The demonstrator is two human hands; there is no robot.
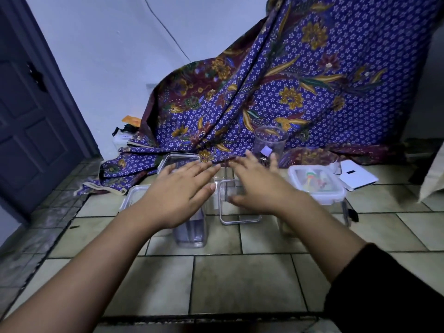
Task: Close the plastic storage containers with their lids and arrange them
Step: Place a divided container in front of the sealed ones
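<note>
Two bare hands are reaching forward over the tiled floor (240,280), and we are seeing both from above. Our left hand (177,191) is hovering flat with its fingers spread and gripping nothing, above a tall clear container (192,233) that is standing upright on the tiles. Our right hand (257,186) is also lying open, fingers extended, over a clear square container (237,218); we cannot tell whether the palm is touching its rim. Beside the left hand, a flat clear lid (133,195) is lying on the floor, and another clear lidded box (179,161) is sitting just behind it, at the edge of the patterned blue cloth (300,92). To the right, a closed container with coloured contents (317,182) is resting near a white notebook (358,175). A clear round jar (270,143) is standing behind the right hand, against the cloth.
</note>
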